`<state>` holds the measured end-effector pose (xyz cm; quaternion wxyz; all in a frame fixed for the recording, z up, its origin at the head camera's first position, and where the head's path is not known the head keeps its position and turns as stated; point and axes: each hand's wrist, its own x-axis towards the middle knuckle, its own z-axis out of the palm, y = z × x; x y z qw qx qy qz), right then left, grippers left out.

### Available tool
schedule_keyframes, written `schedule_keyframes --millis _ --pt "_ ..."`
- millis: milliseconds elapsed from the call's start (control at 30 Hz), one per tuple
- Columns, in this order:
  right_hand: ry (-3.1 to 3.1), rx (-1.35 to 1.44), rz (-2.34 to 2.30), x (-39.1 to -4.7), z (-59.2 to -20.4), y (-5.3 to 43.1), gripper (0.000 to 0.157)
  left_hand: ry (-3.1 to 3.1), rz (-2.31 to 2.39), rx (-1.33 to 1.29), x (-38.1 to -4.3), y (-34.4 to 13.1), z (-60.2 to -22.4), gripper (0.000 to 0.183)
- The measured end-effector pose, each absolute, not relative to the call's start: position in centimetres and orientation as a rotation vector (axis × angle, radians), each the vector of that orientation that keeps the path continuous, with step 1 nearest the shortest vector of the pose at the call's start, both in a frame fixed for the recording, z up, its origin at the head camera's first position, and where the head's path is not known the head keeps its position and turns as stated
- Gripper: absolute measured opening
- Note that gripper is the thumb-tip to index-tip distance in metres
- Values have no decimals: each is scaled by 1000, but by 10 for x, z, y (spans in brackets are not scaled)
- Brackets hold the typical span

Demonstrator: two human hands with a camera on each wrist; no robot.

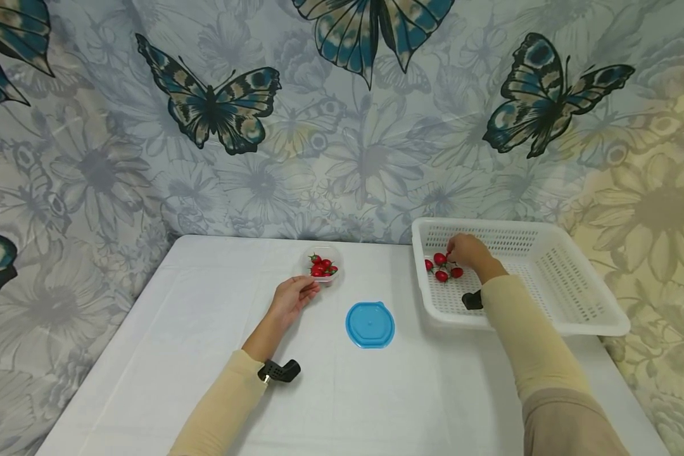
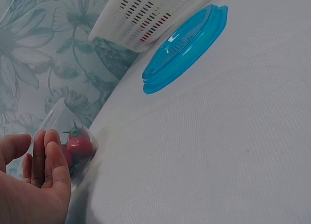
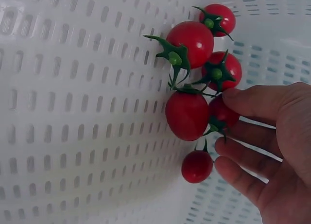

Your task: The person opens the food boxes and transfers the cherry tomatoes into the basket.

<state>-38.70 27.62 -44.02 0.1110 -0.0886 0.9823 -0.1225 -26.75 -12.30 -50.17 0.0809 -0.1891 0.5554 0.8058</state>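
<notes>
My right hand (image 1: 470,251) reaches into the white plastic basket (image 1: 593,278). In the right wrist view its thumb and forefinger pinch a cherry tomato (image 3: 224,113), partly covered by the thumb. Several other cherry tomatoes (image 3: 190,44) with green stems lie around it on the slotted floor. My left hand (image 1: 291,299) is at the near side of a small clear container (image 1: 338,261), thumb apart from its loosely bent fingers; whether the fingertips touch the wall I cannot tell. Several red cherry tomatoes (image 2: 79,147) sit inside that container.
A blue lid (image 1: 370,325) lies flat on the white table (image 1: 342,392) between the container and the basket. Behind the table hangs a butterfly-patterned cloth (image 1: 370,158). The basket stands at the table's right side. A black strap device (image 1: 279,370) is on the left wrist.
</notes>
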Motion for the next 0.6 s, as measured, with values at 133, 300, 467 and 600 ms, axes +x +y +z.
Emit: schedule_keyframes --millis 133,300,467,600 --pt "2869 -256 -350 -387 -441 277 19 1653 2409 -570 -267 -123 -501 15" --pt "2844 -246 -334 -388 -441 279 19 1657 2406 -569 -267 -122 -501 15" --pt "2813 -232 -313 -388 -443 281 25 1652 2411 -565 -267 -123 -501 15" --pt "2805 -232 -298 -389 -440 281 27 1657 2413 -566 -267 -122 -501 16"
